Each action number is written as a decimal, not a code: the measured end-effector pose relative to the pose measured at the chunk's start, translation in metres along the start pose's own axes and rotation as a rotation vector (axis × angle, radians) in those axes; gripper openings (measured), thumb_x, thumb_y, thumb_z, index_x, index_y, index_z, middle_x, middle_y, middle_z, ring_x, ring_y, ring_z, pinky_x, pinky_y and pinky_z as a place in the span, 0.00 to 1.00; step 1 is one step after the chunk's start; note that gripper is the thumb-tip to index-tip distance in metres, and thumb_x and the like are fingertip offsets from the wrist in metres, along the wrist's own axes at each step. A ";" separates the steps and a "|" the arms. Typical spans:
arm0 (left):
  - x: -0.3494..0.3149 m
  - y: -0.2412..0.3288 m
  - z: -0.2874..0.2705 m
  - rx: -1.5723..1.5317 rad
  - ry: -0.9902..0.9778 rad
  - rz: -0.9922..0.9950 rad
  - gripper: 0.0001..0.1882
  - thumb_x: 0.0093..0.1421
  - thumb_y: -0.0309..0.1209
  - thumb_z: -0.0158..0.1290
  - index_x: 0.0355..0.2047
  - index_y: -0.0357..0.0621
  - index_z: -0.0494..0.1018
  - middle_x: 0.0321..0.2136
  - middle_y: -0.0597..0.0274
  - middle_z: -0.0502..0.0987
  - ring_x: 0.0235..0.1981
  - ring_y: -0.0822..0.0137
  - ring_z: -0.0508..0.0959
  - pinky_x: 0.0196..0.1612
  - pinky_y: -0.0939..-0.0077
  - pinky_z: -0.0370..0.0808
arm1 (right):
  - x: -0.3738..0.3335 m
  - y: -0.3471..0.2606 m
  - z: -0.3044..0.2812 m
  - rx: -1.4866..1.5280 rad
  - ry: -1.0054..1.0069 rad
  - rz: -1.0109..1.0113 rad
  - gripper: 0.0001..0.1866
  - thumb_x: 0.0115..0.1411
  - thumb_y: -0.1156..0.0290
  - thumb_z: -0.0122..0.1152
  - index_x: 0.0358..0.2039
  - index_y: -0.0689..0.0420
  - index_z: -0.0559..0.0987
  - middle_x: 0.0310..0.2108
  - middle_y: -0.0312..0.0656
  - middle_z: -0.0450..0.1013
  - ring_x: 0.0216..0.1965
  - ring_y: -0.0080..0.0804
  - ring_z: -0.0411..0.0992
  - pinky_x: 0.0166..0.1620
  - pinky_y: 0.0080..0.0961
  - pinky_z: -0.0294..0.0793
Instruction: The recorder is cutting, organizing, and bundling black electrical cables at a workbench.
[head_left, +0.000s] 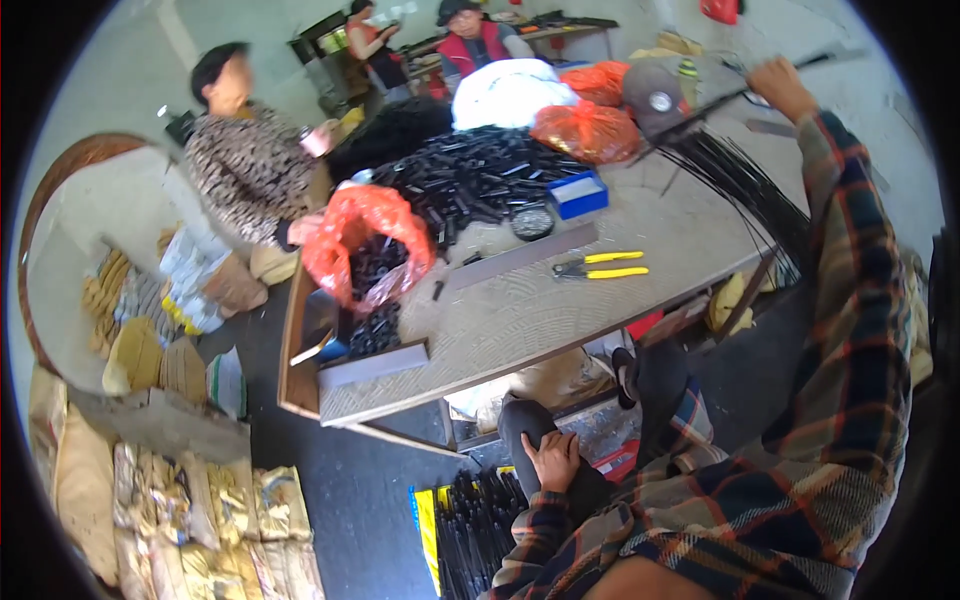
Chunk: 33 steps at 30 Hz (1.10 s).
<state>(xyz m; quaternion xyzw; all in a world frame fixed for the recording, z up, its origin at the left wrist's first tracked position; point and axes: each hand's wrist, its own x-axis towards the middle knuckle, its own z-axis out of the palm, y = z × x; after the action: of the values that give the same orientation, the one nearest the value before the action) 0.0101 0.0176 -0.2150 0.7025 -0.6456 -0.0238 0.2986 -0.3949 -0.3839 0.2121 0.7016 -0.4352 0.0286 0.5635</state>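
Note:
My right hand point(785, 88) is raised over the far right of the table point(520, 320), closed around some thin black strips point(715, 103). Under it, a bundle of long black rods point(745, 195) hangs over the table's right edge. My left hand point(555, 460) rests on my knee with its fingers apart, holding nothing. Yellow-handled pliers point(618, 265) lie near the table's front edge, beside a flat grey bar point(525, 255). Behind them stand a blue box point(578, 195) and a round dish point(532, 222). Small black parts point(470, 180) are heaped across the middle.
At the table's left, an open red bag point(350, 235) holds black parts. A person point(250, 170) stands there; others are farther back. Red bags point(585, 130), a white sack point(512, 92) and a grey cap point(655, 98) sit behind. Black rods point(480, 520) stand by my left leg.

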 end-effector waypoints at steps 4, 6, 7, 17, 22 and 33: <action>0.001 -0.006 0.002 0.021 -0.020 -0.034 0.08 0.52 0.38 0.52 0.29 0.51 0.77 0.29 0.66 0.76 0.39 0.69 0.73 0.57 0.40 0.40 | 0.043 0.017 -0.016 0.069 0.254 -0.219 0.04 0.45 0.64 0.53 0.24 0.46 0.72 0.22 0.30 0.66 0.31 0.29 0.65 0.40 0.33 0.61; 0.002 -0.005 0.003 0.016 -0.054 -0.013 0.08 0.52 0.38 0.52 0.29 0.52 0.77 0.29 0.66 0.76 0.39 0.69 0.73 0.57 0.40 0.40 | 0.052 0.031 -0.042 0.009 0.253 -0.301 0.06 0.44 0.63 0.52 0.25 0.44 0.73 0.23 0.29 0.66 0.32 0.29 0.65 0.38 0.33 0.63; 0.002 -0.004 0.005 0.015 -0.051 -0.022 0.08 0.52 0.38 0.52 0.29 0.52 0.77 0.30 0.66 0.76 0.39 0.69 0.73 0.57 0.39 0.40 | 0.051 0.045 -0.055 -0.062 0.366 -0.378 0.05 0.44 0.63 0.51 0.24 0.44 0.73 0.23 0.30 0.65 0.32 0.29 0.65 0.35 0.29 0.65; 0.010 0.005 0.008 0.058 -0.046 -0.004 0.09 0.52 0.39 0.50 0.26 0.52 0.78 0.26 0.68 0.77 0.38 0.70 0.73 0.56 0.38 0.41 | 0.101 0.064 -0.104 -0.183 -0.010 -0.425 0.06 0.44 0.64 0.50 0.13 0.47 0.71 0.19 0.28 0.71 0.31 0.34 0.70 0.31 0.30 0.66; 0.005 -0.011 0.012 0.069 -0.043 -0.047 0.09 0.52 0.39 0.51 0.26 0.53 0.78 0.28 0.67 0.76 0.39 0.70 0.73 0.57 0.38 0.40 | 0.143 -0.040 -0.027 -0.272 -0.206 -0.405 0.05 0.46 0.65 0.52 0.16 0.48 0.70 0.17 0.29 0.64 0.26 0.28 0.65 0.33 0.26 0.61; 0.007 -0.008 -0.003 0.097 -0.104 -0.133 0.07 0.52 0.38 0.51 0.24 0.54 0.76 0.26 0.71 0.76 0.34 0.70 0.73 0.54 0.39 0.43 | 0.104 -0.069 0.037 0.369 0.159 -0.082 0.06 0.49 0.69 0.53 0.20 0.57 0.71 0.15 0.40 0.65 0.20 0.36 0.69 0.23 0.33 0.66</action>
<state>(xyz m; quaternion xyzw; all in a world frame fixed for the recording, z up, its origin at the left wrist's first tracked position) 0.0197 0.0117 -0.2139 0.7552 -0.6126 -0.0486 0.2280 -0.3033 -0.4755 0.2012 0.8057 -0.3476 0.1399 0.4588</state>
